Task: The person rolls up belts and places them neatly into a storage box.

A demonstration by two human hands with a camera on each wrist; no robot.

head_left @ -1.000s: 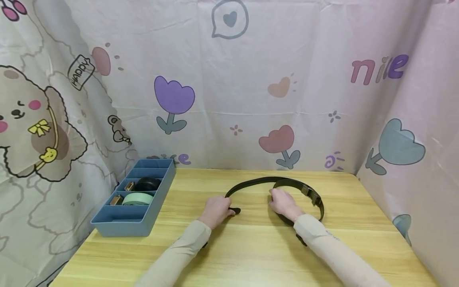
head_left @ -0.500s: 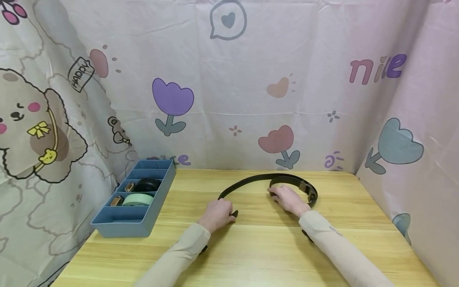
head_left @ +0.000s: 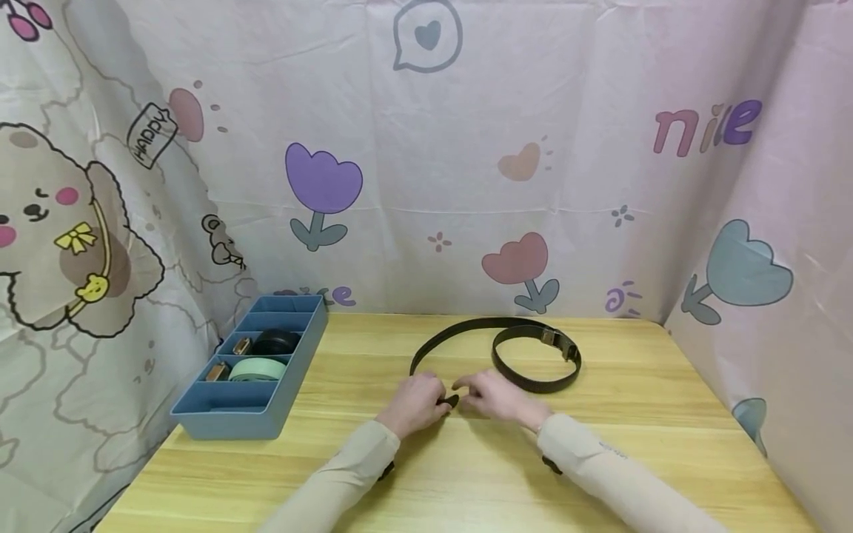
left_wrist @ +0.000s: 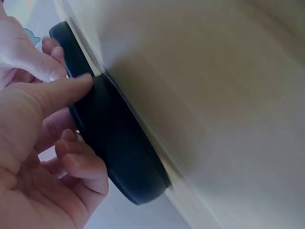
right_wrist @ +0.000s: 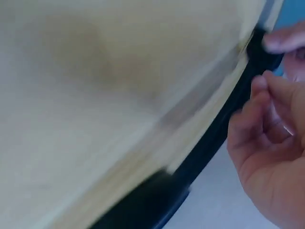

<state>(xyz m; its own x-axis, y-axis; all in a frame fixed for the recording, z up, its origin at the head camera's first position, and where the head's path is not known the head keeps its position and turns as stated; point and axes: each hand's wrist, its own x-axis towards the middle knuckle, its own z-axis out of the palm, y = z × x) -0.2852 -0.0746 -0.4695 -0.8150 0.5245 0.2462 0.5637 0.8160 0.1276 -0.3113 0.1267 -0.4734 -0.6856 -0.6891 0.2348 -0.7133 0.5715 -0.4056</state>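
Black belt [head_left: 536, 386] lying looped on the counter [head_left: 640, 466], I'm seeing the left hand [head_left: 415, 403] pinching it near its tip [head_left: 451, 400], right hand [head_left: 498, 398] sitting just beside, fingers [right_wrist: 248, 121] loosely bent and parted, holding nothing

Bench [head_left: 466, 481]: you had a pale yellow, wood-grained top before you, the grain running side to side.
Tray [head_left: 226, 426]: the blue, divided one sat at the left edge, on your left.
Black belt [head_left: 536, 386]: it stood on its narrow edge, looped right of centre, metal fittings [head_left: 549, 337] on the loop's far right, the rest arcing leftward and back toward you.
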